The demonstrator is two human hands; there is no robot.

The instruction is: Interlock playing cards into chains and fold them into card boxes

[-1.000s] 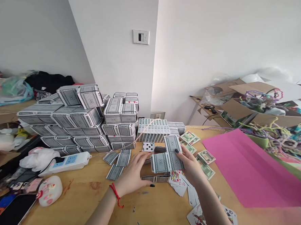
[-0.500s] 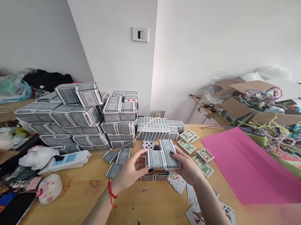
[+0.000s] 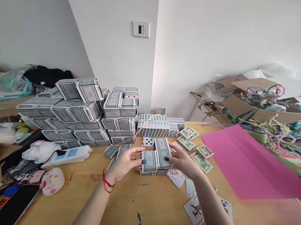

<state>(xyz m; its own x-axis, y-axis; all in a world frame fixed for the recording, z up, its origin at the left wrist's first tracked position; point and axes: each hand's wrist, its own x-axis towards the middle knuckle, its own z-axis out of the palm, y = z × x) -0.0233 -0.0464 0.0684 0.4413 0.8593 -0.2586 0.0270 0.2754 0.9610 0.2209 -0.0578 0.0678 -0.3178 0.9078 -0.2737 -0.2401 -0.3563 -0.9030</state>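
Note:
Between my hands is a block of folded playing cards (image 3: 150,160), its grey patterned backs facing up. It now rests on a lower row of folded cards (image 3: 150,173) on the table. My left hand (image 3: 125,162) grips the block's left side, dark-nailed thumb on top and fingers behind. At the right side my right hand (image 3: 181,162) holds it, thumb on the top face. Behind it lies a face-up spade card (image 3: 148,141). Loose face-up cards (image 3: 176,177) sit by my right hand, and a joker (image 3: 194,210) lies under my right forearm.
Tall stacks of folded-card blocks (image 3: 85,115) stand at the back left. Packs with green backs (image 3: 201,158) lie right of my hands, beside a pink sheet (image 3: 246,162). A white power strip (image 3: 70,156) and a phone (image 3: 14,206) are at left; a cardboard box (image 3: 265,114) is back right.
Both hands have lowered the card block onto the lower row, closing the gap seen between them. The view has shifted slightly.

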